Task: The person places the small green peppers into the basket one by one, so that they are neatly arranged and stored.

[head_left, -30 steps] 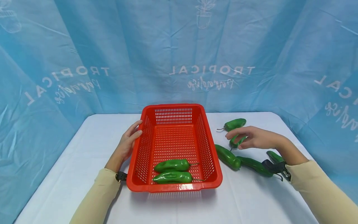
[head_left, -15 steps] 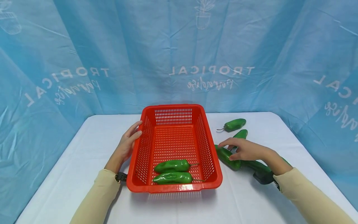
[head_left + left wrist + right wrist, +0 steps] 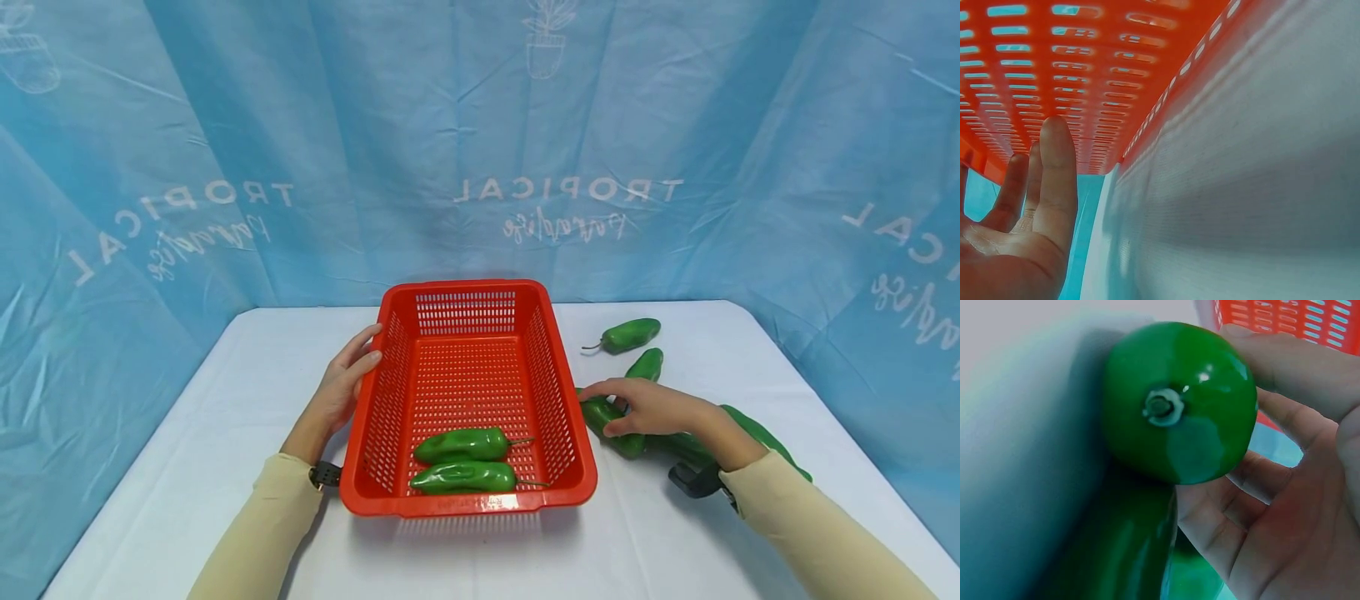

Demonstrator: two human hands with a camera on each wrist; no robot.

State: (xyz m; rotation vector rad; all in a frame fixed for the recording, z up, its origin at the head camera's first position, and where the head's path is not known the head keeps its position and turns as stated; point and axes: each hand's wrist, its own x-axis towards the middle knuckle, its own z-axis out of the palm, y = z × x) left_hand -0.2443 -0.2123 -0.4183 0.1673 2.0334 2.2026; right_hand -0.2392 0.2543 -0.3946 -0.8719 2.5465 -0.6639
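Observation:
On the left of the red plastic basket (image 3: pixel 468 506), my left hand (image 3: pixel 341 387) rests against its side wall with nearly straight fingers. In the left wrist view the fingers (image 3: pixel 1057 162) lie along the outside of the slotted wall. My right hand (image 3: pixel 652 408) is over a green pepper (image 3: pixel 632 446) beside the basket's right side, with thumb and fingers bent around it. The right wrist view shows that pepper's round stem end (image 3: pixel 1179 406) between thumb and fingers; some fingertips are hidden behind it. Inside the basket, two green peppers (image 3: pixel 465 477) lie side by side near the front.
Farther back on the white-covered table (image 3: pixel 202 467) lie a green pepper (image 3: pixel 632 335) and another pepper (image 3: pixel 648 365). More peppers lie under and behind the right wrist, one of them a long pepper (image 3: pixel 761 435). A blue printed curtain (image 3: pixel 480 125) hangs behind the table.
My right hand has moved left and nearer, from above the back peppers down to the pepper beside the basket, and its fingers have closed in around it. The left hand and basket stay put.

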